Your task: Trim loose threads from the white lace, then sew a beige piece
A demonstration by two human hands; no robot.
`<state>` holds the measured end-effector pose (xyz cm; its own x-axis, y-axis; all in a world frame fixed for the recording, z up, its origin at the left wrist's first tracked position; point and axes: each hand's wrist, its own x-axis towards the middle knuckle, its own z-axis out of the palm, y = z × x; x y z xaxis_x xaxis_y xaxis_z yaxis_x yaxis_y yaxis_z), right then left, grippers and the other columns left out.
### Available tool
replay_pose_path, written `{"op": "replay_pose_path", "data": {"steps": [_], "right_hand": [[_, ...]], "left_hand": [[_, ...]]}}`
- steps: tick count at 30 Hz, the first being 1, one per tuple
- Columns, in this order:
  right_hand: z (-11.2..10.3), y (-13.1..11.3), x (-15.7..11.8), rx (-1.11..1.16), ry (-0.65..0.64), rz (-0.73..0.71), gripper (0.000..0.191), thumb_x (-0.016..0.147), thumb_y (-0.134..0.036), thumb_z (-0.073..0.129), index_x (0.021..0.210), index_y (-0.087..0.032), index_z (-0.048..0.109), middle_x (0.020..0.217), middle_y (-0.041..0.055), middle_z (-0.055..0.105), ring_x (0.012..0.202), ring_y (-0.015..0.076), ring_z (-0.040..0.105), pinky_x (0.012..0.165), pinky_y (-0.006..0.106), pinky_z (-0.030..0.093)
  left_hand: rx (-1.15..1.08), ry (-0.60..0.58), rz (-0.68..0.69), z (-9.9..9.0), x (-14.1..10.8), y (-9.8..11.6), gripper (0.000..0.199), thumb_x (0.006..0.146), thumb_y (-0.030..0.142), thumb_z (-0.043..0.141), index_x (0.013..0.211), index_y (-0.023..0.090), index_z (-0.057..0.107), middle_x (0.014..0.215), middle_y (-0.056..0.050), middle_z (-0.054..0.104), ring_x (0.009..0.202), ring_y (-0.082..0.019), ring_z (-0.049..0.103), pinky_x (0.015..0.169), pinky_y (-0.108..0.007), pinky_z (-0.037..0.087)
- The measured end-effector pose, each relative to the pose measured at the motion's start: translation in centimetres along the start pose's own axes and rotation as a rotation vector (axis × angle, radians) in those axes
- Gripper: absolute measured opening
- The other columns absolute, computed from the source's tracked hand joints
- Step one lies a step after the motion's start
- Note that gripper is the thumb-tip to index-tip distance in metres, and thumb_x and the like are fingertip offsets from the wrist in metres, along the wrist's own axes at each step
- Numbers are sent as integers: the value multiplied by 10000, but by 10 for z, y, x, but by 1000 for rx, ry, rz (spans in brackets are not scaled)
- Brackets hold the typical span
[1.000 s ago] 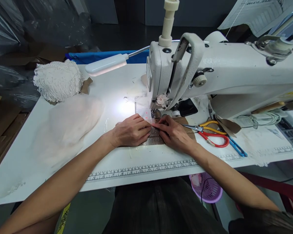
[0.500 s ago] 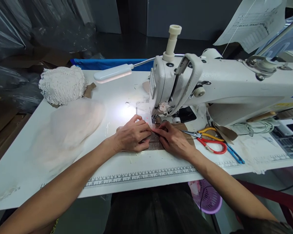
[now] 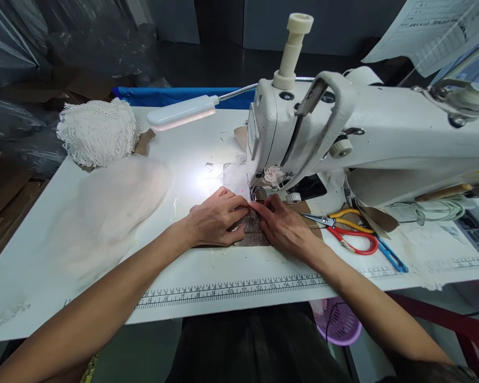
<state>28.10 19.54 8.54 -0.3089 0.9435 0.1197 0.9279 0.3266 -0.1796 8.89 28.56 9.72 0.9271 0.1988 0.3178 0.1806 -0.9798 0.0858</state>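
My left hand [image 3: 219, 217] rests on the bed of a white sewing machine [image 3: 299, 127], its fingers curled and its fingertips close to the presser foot [image 3: 257, 194]. Opposite it, my right hand [image 3: 285, 226] has thumb and forefinger pinched together just in front of the foot. The fingertips of both hands nearly meet there. Whatever lies between them is small and mostly covered by the fingers, so I cannot make it out. A brown, shiny, taped-looking surface [image 3: 255, 238] shows beneath both hands.
Red-handled and yellow-handled snips [image 3: 353, 239] and a blue tool [image 3: 391, 255] lie right of my hand. Sheer pale fabric [image 3: 120, 202] and a bundle of white lace trim [image 3: 99, 133] are at left. A lit lamp [image 3: 183, 113] hangs over the table. A ruler strip [image 3: 231, 291] runs along the front edge.
The view has shifted a little, so the machine looks larger and nearer. Both hands stay by the presser foot, with the right fingers drawn slightly closer to the left ones.
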Motion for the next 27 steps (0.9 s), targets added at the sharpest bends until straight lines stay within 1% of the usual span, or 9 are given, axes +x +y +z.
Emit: {"op": "replay_pose_path", "data": {"steps": [6,11,14,20,23,25,27], "right_hand": [[-3,-1,5,-25,-69,56,367,910,-139,402,1256,-154,524,1039,160,560,817,221,574,696,344,521],[-5,1,2,5,-55,32,364,918,-157,405,1256,-155,540,1032,160,570,856,230,584,715,351,525],[-6,1,2,1,-53,43,365,917,-155,409,1255,-155,549,1028,159,575,866,232,590,731,357,526],[-6,-3,5,-15,-69,77,381,891,-104,415,1242,-140,558,1052,188,582,874,254,599,730,378,523],[-7,-1,3,76,-17,71,372,897,-123,416,1238,-143,564,1072,188,587,879,252,610,747,384,527],[-10,4,1,193,63,66,359,915,-176,416,1238,-146,569,1111,185,585,899,247,621,769,380,528],[-13,12,1,332,133,99,332,932,-242,414,1192,-146,596,1080,164,614,894,235,633,771,360,525]], "left_hand": [[18,-26,-35,-1,1,0,287,857,281,475,1022,134,659,1014,-110,631,748,-187,524,762,-382,418],[55,-53,-78,-1,4,3,302,873,298,455,1020,127,657,1005,-119,621,784,-208,545,763,-392,413],[89,-75,-96,0,5,4,323,887,314,432,1012,114,653,1006,-126,610,773,-208,538,762,-394,411],[134,-113,-134,2,7,3,384,905,361,392,1048,98,632,1082,-147,580,827,-222,539,772,-386,402],[158,-124,-145,1,9,3,415,904,386,390,1060,83,627,1098,-153,568,813,-217,533,774,-386,394],[169,-129,-153,1,10,3,436,903,408,392,1054,75,629,1084,-155,565,797,-213,527,772,-389,388],[173,-135,-160,2,11,2,449,903,426,393,1044,74,634,1053,-150,565,790,-212,524,768,-389,383]]}}
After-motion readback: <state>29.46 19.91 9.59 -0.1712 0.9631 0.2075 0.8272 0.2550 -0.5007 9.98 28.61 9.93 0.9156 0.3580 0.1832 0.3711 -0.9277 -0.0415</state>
